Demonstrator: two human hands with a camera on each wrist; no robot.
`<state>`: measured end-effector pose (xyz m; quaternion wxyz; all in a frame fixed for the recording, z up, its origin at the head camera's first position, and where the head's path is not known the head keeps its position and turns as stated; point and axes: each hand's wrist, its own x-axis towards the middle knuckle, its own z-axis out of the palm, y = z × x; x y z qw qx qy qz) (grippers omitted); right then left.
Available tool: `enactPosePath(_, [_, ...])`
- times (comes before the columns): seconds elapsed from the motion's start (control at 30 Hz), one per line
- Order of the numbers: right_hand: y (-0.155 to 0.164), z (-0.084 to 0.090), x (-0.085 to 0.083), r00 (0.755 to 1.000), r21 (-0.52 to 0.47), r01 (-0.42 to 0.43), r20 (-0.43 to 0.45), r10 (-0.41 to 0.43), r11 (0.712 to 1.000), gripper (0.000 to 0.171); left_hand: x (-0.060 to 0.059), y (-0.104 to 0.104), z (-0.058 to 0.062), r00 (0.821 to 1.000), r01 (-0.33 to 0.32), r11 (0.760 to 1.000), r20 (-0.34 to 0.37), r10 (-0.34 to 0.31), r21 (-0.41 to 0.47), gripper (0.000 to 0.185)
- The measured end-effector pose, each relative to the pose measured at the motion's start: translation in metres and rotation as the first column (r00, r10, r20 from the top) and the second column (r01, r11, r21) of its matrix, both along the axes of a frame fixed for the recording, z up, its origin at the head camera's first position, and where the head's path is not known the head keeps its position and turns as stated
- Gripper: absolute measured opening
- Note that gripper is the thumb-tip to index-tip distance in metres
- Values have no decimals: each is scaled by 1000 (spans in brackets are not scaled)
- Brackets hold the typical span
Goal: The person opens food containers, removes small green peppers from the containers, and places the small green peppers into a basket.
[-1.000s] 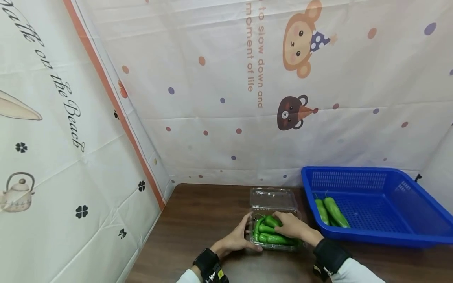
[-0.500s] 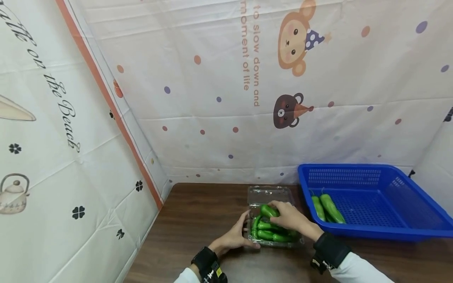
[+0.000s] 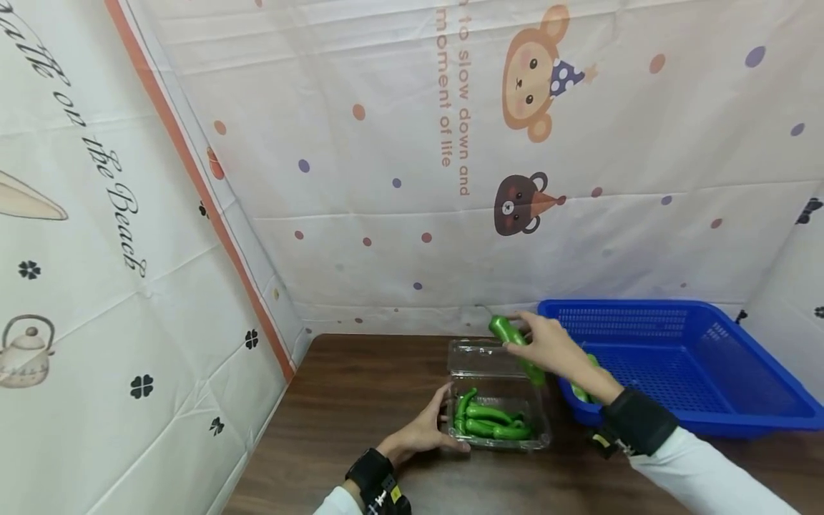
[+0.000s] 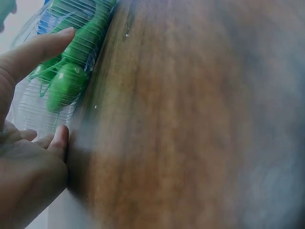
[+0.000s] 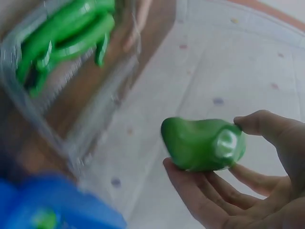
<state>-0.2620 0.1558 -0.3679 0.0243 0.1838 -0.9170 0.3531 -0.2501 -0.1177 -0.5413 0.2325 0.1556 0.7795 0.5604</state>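
Observation:
A green pepper (image 3: 505, 330) hangs in my right hand (image 3: 550, 348), which pinches it between thumb and fingers above the box's right side. Its thin stem points up and left. In the right wrist view, the pepper (image 5: 198, 145) shows end-on and shiny. Several green peppers (image 3: 489, 414) lie in the lower half of a clear plastic clamshell box (image 3: 537, 442), whose lid (image 3: 473, 360) is folded back. My left hand (image 3: 418, 432) holds the box's left end, thumb at the front corner and fingers along the side. The left wrist view shows its thumb against the ribbed wall.
A blue plastic basket (image 3: 644, 309) stands on the right of the brown wooden table (image 3: 373, 386). Inside it, a pepper (image 3: 591, 360) shows partly behind my right forearm. Printed white cloth (image 3: 360, 272) hangs behind and to the left.
My right hand has lifted the pepper out of the box and moved it up and right, toward the basket. The left hand has stayed at the box.

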Motion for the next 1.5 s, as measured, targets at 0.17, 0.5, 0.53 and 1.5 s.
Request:
enactPosePath(0.17, [33,20,-3,996,43,84,-32,-82,996,61,1,1,1,1000,7,1000,9,-7,5,114])
enactPosePath(0.5, [93,7,-5,979,120,191,47,-197,974,70,-1,0,1,1000,24,1000,0,-24,10,114])
enactPosePath(0.53, [96,5,-7,978,122,188,62,-197,975,69,-2,-1,2,1000,24,1000,0,-24,9,114])
enactPosePath(1.5, [104,-47,-35,840,138,60,528,-124,989,68,-3,0,3,1000,24,1000,16,-24,-12,114])
